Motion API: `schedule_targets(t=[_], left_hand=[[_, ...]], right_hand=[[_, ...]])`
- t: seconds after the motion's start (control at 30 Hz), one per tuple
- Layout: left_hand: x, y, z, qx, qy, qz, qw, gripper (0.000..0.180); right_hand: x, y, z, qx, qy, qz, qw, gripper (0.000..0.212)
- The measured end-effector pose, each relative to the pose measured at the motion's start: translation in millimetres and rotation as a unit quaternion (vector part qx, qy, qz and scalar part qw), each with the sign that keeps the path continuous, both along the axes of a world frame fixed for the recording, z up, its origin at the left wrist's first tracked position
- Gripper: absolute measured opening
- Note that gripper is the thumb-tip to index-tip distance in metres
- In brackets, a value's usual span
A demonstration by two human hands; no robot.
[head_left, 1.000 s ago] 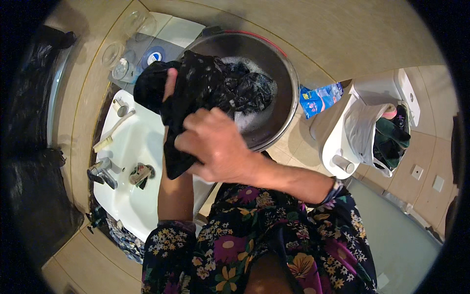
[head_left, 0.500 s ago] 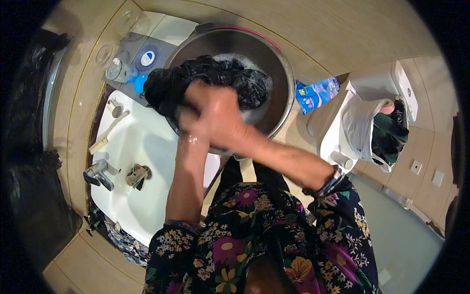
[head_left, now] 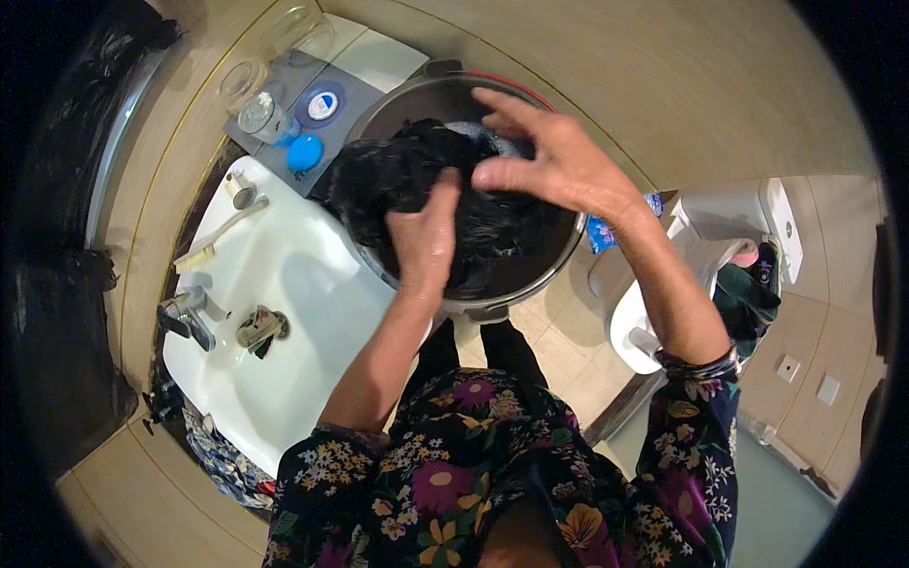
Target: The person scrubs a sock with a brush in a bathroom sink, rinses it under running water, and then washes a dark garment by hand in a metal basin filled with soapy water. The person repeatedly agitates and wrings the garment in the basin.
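Wet black cloth (head_left: 388, 180) lies bunched in a large metal basin (head_left: 559, 256), part of it heaped over the rim on the sink side. My left hand (head_left: 423, 241) is at the near side of this bundle, its thumb showing and its other fingers mostly hidden in the dark fabric, which it seems to grip. Over the right part of the basin my right hand (head_left: 559, 166) is open, fingers and thumb spread, with nothing in them. Some suds (head_left: 483, 137) show at the far side of the basin.
At left is a white sink (head_left: 312, 350) with a faucet (head_left: 189, 317), a brush (head_left: 204, 251) and a small bundle at the drain (head_left: 262, 329). A blue lid (head_left: 305, 151) and jars stand on the grey ledge. A toilet (head_left: 634, 312) and a blue packet (head_left: 601, 237) are at right.
My hands, close together over the cloth before, are now apart. The right hand has moved right and away with fingers spread. The black cloth is shifted and heaped differently in the basin.
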State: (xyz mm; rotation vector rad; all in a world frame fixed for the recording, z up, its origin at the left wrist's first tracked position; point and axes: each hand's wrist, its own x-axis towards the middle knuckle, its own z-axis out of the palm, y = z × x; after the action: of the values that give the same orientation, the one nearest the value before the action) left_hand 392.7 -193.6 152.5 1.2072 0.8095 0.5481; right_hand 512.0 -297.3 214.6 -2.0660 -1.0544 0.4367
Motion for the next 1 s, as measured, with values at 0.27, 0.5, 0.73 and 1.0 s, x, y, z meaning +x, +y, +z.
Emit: schedule_targets(t=[0.27,0.5,0.73,1.0], left_hand=[[-5,-14,-4,-0.021,0.005,-0.345,0.938,0.063],[-47,5,1,-0.319,-0.255,-0.247,0.879,0.068],[-15,49,56,-0.482,-0.255,-0.194,0.816,0.087],[0,56,20,-0.265,-0.182,-0.198,0.926,0.039]], right_hand=[[16,17,-27,0.003,0.172,0.046,0.984,0.042],[3,23,43,0.250,0.178,-0.045,0.951,0.022],[-9,5,109,0.218,-0.214,0.189,0.933,0.028],[-107,34,5,0.156,-0.197,0.193,0.948,0.021]])
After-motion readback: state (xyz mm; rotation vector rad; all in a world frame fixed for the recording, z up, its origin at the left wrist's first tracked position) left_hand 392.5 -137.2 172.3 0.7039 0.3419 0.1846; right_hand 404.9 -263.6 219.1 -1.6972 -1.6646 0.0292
